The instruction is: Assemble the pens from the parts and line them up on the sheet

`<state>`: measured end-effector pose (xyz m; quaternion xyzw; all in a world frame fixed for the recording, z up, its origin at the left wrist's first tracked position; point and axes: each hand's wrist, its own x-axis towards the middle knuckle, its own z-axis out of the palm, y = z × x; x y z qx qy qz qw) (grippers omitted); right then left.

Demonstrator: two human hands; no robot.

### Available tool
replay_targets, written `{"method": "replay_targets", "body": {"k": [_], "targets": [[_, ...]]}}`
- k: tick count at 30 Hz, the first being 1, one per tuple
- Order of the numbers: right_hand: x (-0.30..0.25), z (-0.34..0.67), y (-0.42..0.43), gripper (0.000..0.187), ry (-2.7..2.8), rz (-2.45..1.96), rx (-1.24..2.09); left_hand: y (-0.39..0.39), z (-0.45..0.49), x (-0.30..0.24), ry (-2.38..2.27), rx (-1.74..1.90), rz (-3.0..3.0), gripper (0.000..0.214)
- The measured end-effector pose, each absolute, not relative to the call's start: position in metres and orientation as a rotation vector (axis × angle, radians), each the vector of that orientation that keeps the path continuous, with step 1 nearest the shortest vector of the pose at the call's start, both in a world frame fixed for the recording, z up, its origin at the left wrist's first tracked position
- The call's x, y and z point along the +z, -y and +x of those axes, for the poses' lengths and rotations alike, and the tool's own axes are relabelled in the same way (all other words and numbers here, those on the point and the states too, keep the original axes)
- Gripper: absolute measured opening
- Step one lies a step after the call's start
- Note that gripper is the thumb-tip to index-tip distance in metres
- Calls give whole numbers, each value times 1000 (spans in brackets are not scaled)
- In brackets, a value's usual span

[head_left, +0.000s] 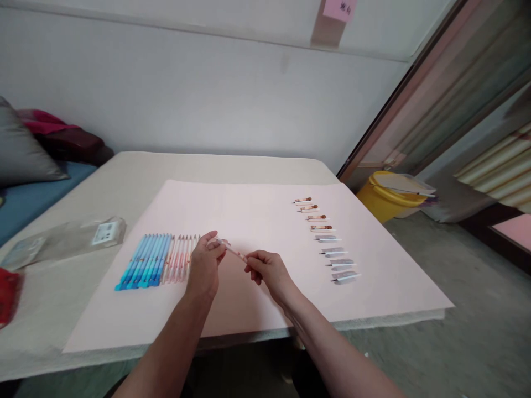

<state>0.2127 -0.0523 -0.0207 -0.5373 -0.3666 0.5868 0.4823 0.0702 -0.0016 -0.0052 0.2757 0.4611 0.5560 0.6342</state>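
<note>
Between my hands, above the pale pink sheet [257,298], is a slim pink and white pen [235,252], slanting down to the right. My left hand [206,260] grips its upper left end, fingers closed round it. The other end sits pinched between the thumb and fingers of my right hand [265,270]. Left of my left hand lies a row of pink patterned pens [176,260], partly hidden by that hand. Beside them is a row of several blue pens [145,262]. Short refills with labels or small wrappers [319,228] form a column on the right.
A clear plastic bag [83,237] lies on the table cover [136,171] at left, near a red object [8,296]. At far left are a grey cushion [25,149] and blue seat [53,179]. A yellow bucket [379,199] stands right of the table. A wall rises behind.
</note>
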Motion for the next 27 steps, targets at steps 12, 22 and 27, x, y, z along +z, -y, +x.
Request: {"method": "replay_targets", "body": {"k": [12,22,27], "targets": [[-24,216,51,24,365,-972,1945,2,71,-3,-1009,1291,676,48],[-29,218,51,22,322,-916,2003,2,70,-1,-992,1286,707,50],[-30,218,50,23,322,-907,2003,3,71,0,-997,1288,695,51]]}}
